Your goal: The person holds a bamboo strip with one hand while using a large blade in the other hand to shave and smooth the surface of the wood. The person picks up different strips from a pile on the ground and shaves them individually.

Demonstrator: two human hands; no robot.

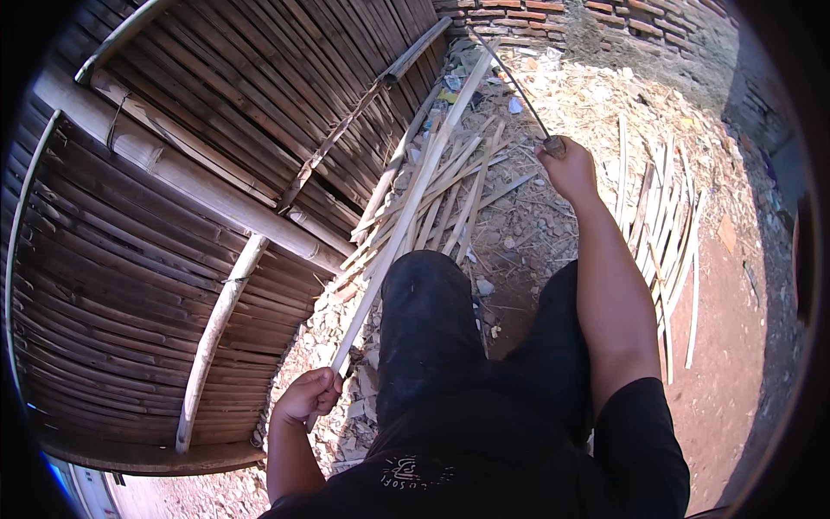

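My left hand (307, 396), low on the left, is closed around the near end of a long, pale bamboo strip (422, 190). The strip slants away past my left knee toward the far wall. My right hand (571, 173), stretched forward, grips the handle of a long, thin-bladed knife (521, 93). Its dark blade points away and to the left, with the tip near the strip's far end. Whether blade and strip touch I cannot tell. Beneath the strip lie several loose bamboo strips (471, 195), crossed over one another on the ground.
A wall of dark bamboo slats (130, 303) with thick poles stands close on the left. Another bundle of strips (666, 225) lies on the right. Shavings and rubble (596, 91) cover the ground toward a brick wall (523, 17). My knees (428, 303) are bent between the piles.
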